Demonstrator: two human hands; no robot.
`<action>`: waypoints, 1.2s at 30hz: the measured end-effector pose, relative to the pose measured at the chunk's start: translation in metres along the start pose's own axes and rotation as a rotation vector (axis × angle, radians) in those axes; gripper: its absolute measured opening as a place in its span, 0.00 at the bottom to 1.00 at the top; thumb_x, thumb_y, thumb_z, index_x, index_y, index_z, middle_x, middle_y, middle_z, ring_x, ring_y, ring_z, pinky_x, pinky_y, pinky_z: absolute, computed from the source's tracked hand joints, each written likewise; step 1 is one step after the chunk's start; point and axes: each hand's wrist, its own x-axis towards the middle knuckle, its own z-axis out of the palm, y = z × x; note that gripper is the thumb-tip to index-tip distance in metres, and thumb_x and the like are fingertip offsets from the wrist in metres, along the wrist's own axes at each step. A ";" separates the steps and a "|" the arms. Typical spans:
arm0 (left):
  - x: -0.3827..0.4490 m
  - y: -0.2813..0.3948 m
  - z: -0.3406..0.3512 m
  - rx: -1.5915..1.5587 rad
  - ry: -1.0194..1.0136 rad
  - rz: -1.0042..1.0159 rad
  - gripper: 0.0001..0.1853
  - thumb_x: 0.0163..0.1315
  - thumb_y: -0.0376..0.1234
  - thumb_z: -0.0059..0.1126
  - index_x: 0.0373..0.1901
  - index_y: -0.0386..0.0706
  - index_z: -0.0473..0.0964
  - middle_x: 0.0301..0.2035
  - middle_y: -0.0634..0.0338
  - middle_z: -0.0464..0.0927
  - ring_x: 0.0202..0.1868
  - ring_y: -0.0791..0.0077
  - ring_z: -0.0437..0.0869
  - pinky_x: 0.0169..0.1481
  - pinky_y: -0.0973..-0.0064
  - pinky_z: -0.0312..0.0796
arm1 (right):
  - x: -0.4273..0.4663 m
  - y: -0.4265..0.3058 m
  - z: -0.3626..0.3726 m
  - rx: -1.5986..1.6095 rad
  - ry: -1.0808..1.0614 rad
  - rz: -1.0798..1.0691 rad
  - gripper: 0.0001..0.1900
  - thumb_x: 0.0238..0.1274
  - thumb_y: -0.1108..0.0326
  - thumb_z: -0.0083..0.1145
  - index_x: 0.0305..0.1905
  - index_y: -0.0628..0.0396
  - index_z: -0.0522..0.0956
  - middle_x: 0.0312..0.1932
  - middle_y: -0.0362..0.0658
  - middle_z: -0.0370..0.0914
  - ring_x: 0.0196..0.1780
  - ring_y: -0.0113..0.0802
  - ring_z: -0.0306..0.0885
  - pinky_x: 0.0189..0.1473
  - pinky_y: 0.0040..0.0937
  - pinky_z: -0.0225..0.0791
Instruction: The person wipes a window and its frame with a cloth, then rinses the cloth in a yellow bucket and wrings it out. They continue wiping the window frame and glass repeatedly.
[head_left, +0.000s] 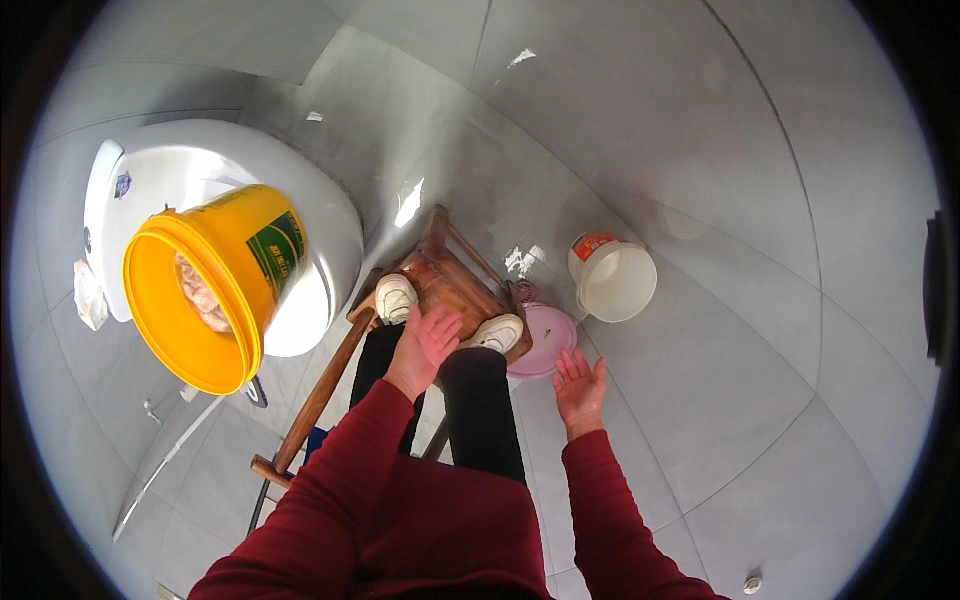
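Observation:
My left hand (424, 350) is raised over my lap, palm up with fingers apart, holding nothing. To the right, my right hand (580, 390) is also palm up and holds nothing, just below a pink plastic lid or basin (545, 343) in the picture. Both my shoes rest on a brown wooden stool (450, 292). A yellow plastic bucket (280, 225) with a green label is tilted on its side over a white toilet-like fixture (322, 195); crumpled pinkish material (199, 296) lies inside it. A white plastic bucket (619, 281) with an orange label is beyond my right hand.
A wooden pole with a crosspiece (322, 394) slants beside my left leg. A thin white rod (169, 461) leans at the lower left. Grey tiles surround me, with a small round fitting (753, 584) at the lower right. A whitish packet (91, 296) is at the far left.

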 end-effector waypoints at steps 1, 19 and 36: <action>0.004 0.001 0.001 0.008 -0.007 0.002 0.41 0.68 0.62 0.31 0.72 0.41 0.49 0.68 0.46 0.58 0.71 0.58 0.57 0.74 0.61 0.48 | 0.005 0.001 -0.008 -0.002 0.016 -0.005 0.40 0.66 0.31 0.35 0.70 0.54 0.60 0.61 0.41 0.71 0.60 0.33 0.66 0.64 0.37 0.48; 0.117 -0.005 0.004 0.368 -0.075 -0.021 0.46 0.67 0.64 0.33 0.73 0.38 0.45 0.70 0.47 0.51 0.73 0.60 0.52 0.75 0.64 0.44 | 0.152 0.041 -0.103 0.082 0.115 -0.044 0.41 0.67 0.34 0.36 0.72 0.59 0.55 0.68 0.45 0.63 0.66 0.37 0.60 0.68 0.39 0.47; 0.405 -0.145 -0.016 1.357 -0.142 -0.102 0.36 0.70 0.54 0.33 0.68 0.35 0.57 0.65 0.45 0.62 0.67 0.57 0.62 0.71 0.67 0.51 | 0.323 0.074 0.002 0.309 -0.131 0.041 0.36 0.68 0.37 0.39 0.60 0.63 0.68 0.57 0.50 0.72 0.58 0.42 0.70 0.64 0.41 0.59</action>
